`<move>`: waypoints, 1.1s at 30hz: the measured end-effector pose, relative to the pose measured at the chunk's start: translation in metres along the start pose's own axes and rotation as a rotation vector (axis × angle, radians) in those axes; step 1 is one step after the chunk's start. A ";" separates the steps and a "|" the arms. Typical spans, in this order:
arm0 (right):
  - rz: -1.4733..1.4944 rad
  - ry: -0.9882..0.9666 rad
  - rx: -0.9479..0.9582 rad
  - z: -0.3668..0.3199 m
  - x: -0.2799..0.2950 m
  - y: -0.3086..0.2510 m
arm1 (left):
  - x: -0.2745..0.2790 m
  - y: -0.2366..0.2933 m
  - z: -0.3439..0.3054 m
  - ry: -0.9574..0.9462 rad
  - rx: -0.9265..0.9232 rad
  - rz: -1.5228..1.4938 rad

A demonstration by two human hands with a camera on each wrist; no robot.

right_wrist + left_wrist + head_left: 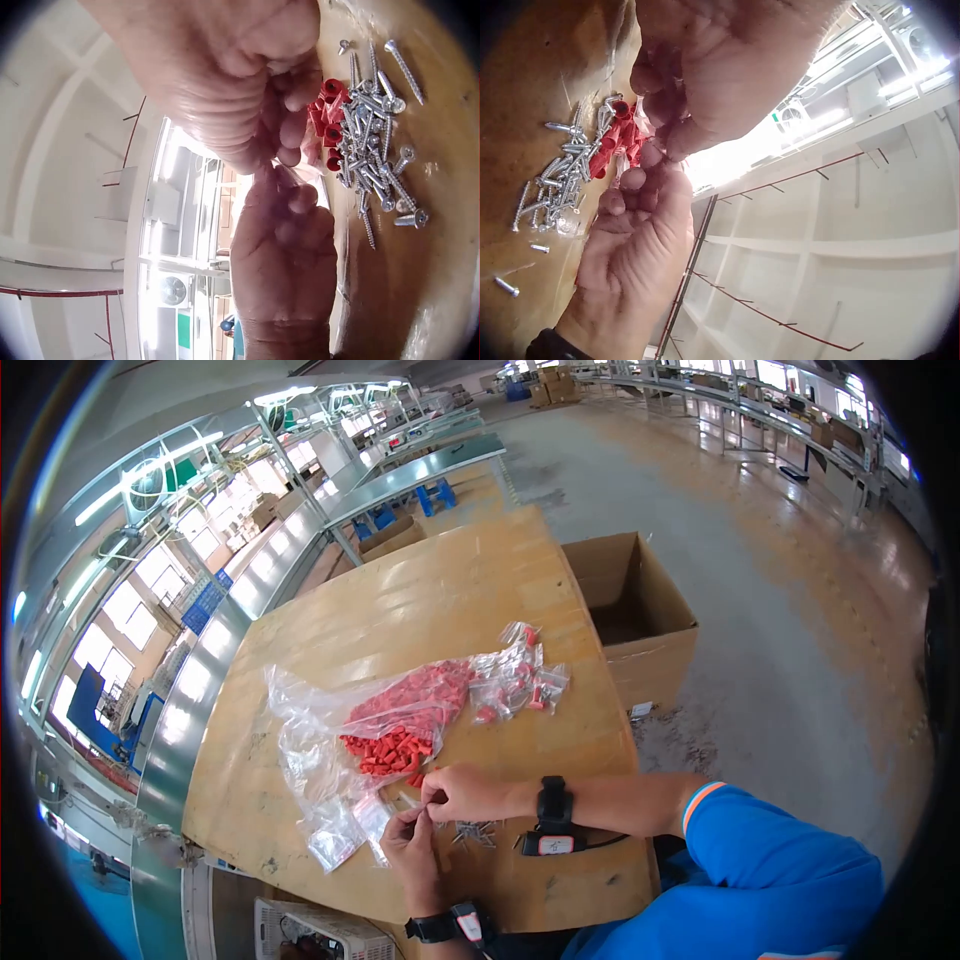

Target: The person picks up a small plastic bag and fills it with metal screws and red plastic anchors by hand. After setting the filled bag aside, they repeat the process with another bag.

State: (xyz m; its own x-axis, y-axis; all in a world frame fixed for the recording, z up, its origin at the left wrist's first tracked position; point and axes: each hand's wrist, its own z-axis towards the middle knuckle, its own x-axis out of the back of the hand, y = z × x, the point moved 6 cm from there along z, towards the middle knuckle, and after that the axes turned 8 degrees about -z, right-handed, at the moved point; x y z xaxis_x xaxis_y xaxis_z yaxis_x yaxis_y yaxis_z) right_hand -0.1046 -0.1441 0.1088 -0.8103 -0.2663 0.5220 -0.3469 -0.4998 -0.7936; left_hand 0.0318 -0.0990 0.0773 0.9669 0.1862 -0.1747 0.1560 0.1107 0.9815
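Both hands meet fingertip to fingertip near the front of the wooden table, the left hand (410, 855) (739, 67) (285, 262) and the right hand (468, 795) (634, 247) (214, 82). Thumbs and curled fingers pinch what looks like a small clear plastic bag; the fingers hide most of it. Beside and below them lies a loose pile of silver screws (473, 833) (570, 169) (367, 142). Just beyond, red plastic plugs (390, 750) (615, 142) (331, 135) spill from a large clear bag (305, 735).
Small clear bags with red pieces (515, 685) lie farther back on the table (430, 575). Flat clear bags (333, 835) are left of the hands. An open cardboard box (650, 650) stands past the right edge, a white crate (330, 935) below the front edge.
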 end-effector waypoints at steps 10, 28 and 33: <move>0.127 0.016 -0.096 0.001 -0.004 0.002 | 0.000 0.010 -0.003 0.062 -0.131 0.056; 0.626 -0.059 -0.280 0.004 -0.009 0.017 | -0.028 0.052 -0.015 -0.021 -0.640 0.615; 0.724 -0.159 -0.364 0.005 -0.010 0.024 | -0.023 0.045 -0.010 -0.002 -0.640 0.658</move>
State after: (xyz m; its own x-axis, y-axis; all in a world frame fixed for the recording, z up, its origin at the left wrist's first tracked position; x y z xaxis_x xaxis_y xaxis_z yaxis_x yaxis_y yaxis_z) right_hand -0.1022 -0.1576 0.0861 -0.8252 -0.5469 -0.1412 0.0821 0.1313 -0.9879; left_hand 0.0145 -0.0883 0.1242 0.8212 0.4016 0.4053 -0.5676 0.5023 0.6523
